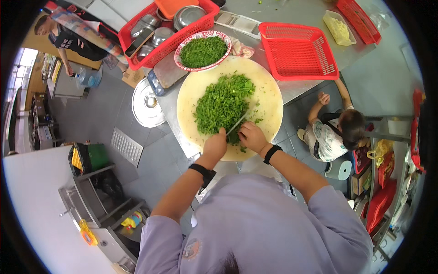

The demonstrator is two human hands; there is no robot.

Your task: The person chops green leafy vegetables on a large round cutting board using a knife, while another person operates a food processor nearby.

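A knife (238, 122) slants across the near right side of a heap of chopped leafy greens (222, 102). My left hand (215, 146) is closed around its handle, and the thin blade points away and to the right. Close beside the blade, my right hand (252, 137) has its fingers curled down at the edge of the greens; what lies under the fingertips is hidden. Both hands are over a round, pale yellow chopping board (187, 118). Small scraps of leaf are scattered on its right side.
A red-rimmed bowl (178, 58) of chopped greens stands at the board's far edge, near a scale (167, 72). Beyond are a red basket (210, 17) of metal bowls and a red plastic basket (297, 56). One person (337, 132) sits at right; another (73, 42) stands far left.
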